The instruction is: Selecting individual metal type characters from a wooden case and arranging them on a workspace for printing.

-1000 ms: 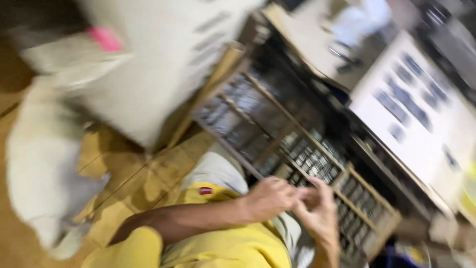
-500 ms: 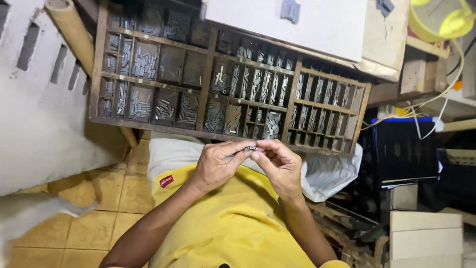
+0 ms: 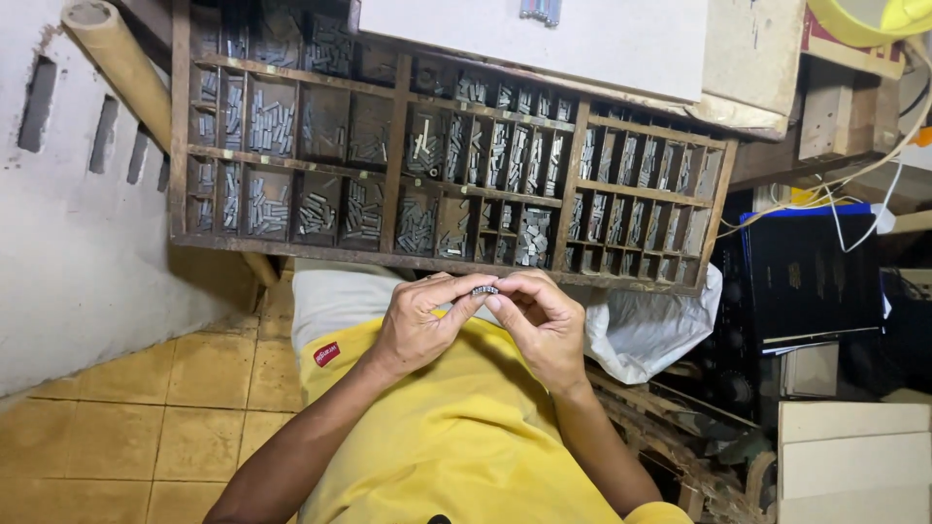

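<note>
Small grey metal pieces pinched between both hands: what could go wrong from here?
1. The small grey metal pieces are held only by the fingertips of the left hand and right hand; a slip could drop them onto the yellow shirt or the tan tiled floor.
2. Dropped, they might land in the wrong compartment of the wooden compartment tray.

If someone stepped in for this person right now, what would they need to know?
Left hand: fingertips pinch one end of a short row of metal type.
Right hand: pinches the other end; the grip is shared.
Type case: wooden, just beyond the hands, compartments full of grey pieces.
Done: a few pieces are gathered into the row.
Left: cannot tell how many more are needed.
</note>
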